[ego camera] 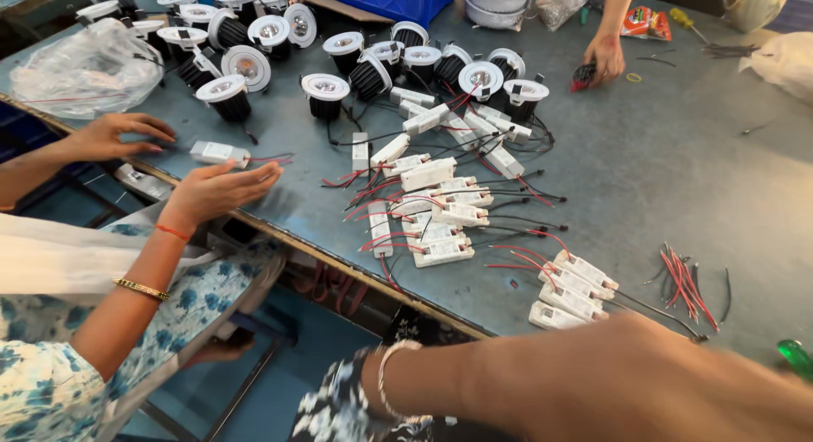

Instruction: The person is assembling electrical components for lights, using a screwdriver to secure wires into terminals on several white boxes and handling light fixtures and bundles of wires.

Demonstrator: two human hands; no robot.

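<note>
Your forearm [610, 378] crosses the bottom; your hands are out of view, so their grip can't be told. Just beyond lie white drivers [572, 290] on the grey desk [660, 171].

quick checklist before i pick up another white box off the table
1. Own hand free: cannot tell. Only the forearm shows; the fingers are hidden.
2. Boxes close by: ok. A small group of white boxes lies just beyond the forearm.
3. Wires untangled: not ok. In the middle pile, red and black wires cross.
4. Co-worker's hand out of the way: ok. It is far left, by a single box.
5. Loose wire bits apart from the group: ok.
</note>
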